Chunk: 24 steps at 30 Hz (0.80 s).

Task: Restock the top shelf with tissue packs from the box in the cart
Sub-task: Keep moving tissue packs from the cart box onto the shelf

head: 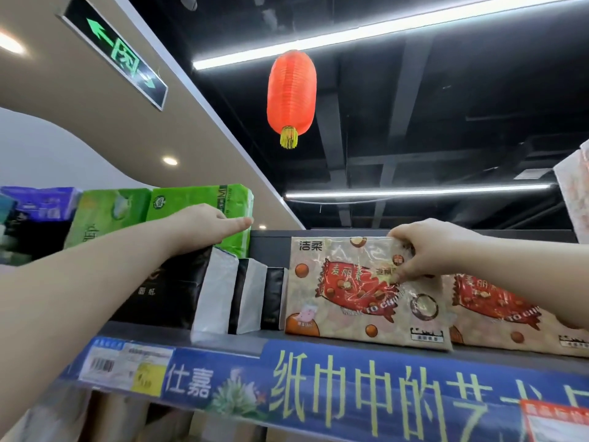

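- The shelf (223,338) front is nearest, with a blue banner (366,381) and a price tag (127,365) on its lip. The cart and box are out of view.
- The pack (350,298) stands on its long edge at the front of the top shelf. A second pack (497,307) of the same print is just to its right, and I cannot tell whether they touch.
- The right hand (427,250) pinches the pack's upper right corner, with the fingers curled over the top edge.
- Risk: the grip takes only one corner of glossy film. A push from there could turn the pack instead of sliding it. Its foot is close to the lip, so it could tip forward and fall.
- The black packs (242,298) stand just left of it, and the white-sided one leans with its foot near the lip. A sideways shove of the pack would likely knock them over.
- The left hand (207,224) holds nothing. Its fingers are straight and together against the green pack (204,202), which is stacked on the black packs.
- The green pack's right end looks poorly supported, so a nudge could bring it down.
- Beyond the shelf hang a red lantern (291,97) and an exit sign (118,55), neither in the way.
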{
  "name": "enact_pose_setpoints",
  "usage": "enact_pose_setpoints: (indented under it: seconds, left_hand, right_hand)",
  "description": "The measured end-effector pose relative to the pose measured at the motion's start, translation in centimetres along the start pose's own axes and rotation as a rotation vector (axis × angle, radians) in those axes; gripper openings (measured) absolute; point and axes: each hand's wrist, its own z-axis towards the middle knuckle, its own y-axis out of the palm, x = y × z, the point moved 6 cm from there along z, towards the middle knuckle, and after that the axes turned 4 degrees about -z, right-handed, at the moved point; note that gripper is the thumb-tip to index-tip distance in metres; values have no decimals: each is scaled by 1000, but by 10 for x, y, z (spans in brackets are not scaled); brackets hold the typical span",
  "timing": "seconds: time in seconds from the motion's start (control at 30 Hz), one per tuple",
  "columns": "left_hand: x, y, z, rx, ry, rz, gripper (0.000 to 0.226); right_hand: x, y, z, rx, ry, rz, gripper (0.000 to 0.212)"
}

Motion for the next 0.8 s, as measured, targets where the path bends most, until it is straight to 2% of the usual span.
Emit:
enact_pose_setpoints:
  seconds: [0.23,0.47,0.8]
  left_hand:
    - [-3,6,2,-31,20,8,50]
    - [-1,5,0,-39,26,41,48]
    - [0,4,-2,13,63,53,48]
  right_hand:
    - [-2,17,17,-41,-2,-6,73]
    - [-2,27,32,-65,-5,-72,70]
    - [-3,30,31,-114,18,-151,81]
